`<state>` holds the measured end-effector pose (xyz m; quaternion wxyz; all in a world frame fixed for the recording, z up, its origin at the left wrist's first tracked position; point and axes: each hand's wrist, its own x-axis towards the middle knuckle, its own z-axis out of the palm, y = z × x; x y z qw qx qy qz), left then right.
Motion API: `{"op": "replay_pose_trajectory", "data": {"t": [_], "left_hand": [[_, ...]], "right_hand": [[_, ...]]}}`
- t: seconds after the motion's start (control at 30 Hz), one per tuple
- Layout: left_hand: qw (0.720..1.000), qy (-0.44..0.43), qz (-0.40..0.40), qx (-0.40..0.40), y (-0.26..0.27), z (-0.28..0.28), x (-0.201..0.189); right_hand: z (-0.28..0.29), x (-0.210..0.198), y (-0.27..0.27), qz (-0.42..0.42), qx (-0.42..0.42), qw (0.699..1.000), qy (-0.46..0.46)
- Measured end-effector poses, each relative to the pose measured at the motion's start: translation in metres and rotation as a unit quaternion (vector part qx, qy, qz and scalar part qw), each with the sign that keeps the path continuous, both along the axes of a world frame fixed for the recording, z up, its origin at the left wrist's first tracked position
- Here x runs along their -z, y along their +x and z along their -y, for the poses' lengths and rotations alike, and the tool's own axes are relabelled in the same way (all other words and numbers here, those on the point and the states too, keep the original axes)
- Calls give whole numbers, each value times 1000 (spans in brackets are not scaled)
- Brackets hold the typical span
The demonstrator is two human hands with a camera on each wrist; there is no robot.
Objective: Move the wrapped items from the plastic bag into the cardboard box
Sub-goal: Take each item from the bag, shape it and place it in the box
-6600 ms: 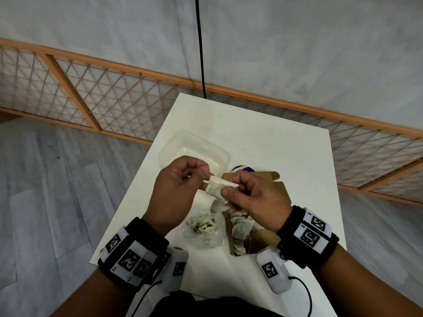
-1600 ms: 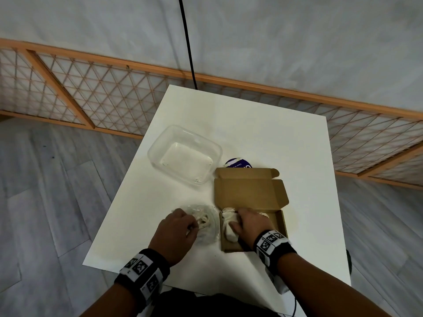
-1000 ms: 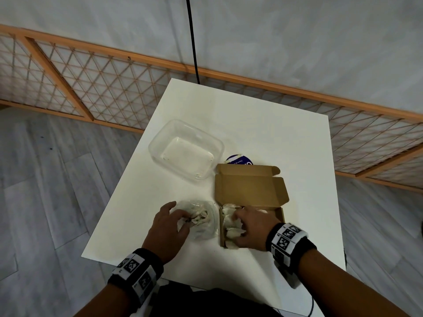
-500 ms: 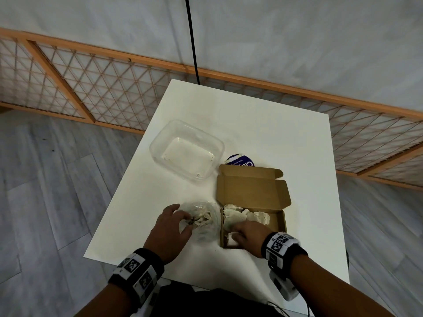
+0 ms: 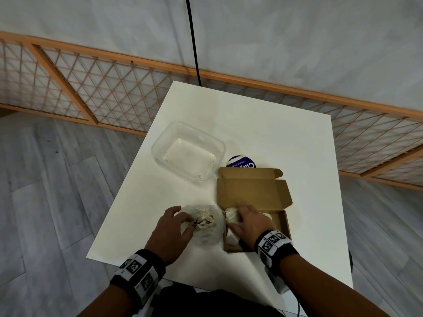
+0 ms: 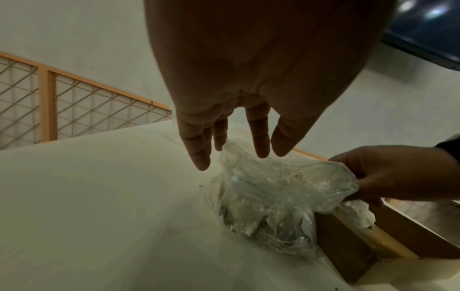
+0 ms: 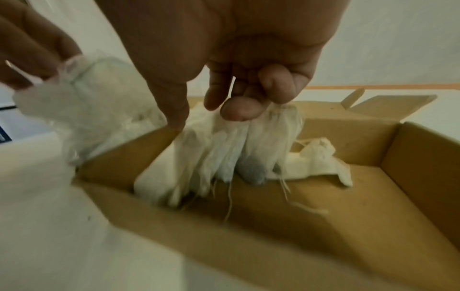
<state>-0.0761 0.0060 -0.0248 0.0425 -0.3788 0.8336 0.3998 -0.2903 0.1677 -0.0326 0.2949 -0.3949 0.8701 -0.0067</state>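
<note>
A clear plastic bag [image 5: 208, 234] [image 6: 273, 196] of wrapped items lies on the white table, just left of the open cardboard box [image 5: 281, 225] [image 7: 323, 226]. My left hand [image 5: 180, 223] [image 6: 239, 155] is over the bag and pinches the film at its top [image 7: 94, 102]. My right hand [image 5: 249, 223] [image 7: 239, 102] is over the box's left end. Its fingers are curled round a bunch of white wrapped items [image 5: 231, 216] [image 7: 224, 153] that hang into the box. One more wrapped item [image 7: 316, 161] lies on the box floor.
An empty clear plastic tub [image 5: 187, 152] stands behind the bag. A purple round lid [image 5: 241, 164] lies behind the box's raised flap [image 5: 251, 193]. The table [image 5: 274, 124] ends close to my body. A lattice fence and a black cable [image 5: 192, 42] are beyond it.
Earlier both hands held one wrapped item in the air. Since then they came down; the right hand has shifted along the box's left end with wrapped items, and the left hand stays at the bag.
</note>
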Motion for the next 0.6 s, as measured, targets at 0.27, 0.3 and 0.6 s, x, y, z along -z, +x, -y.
{"op": "replay_pose_trajectory", "data": {"t": [0.27,0.3,0.6], "left_hand": [[1000,22,-2,16,-7,0,0],[1000,19,-3,22,-8,0,-1],[998,15,-14,55,-23,-5,-10]], "right_hand": [[29,-50,4,26,-81,979,-186],[35,-53,11,44,-124,972,-194],[73,-12,48,10,-215,977,4]]}}
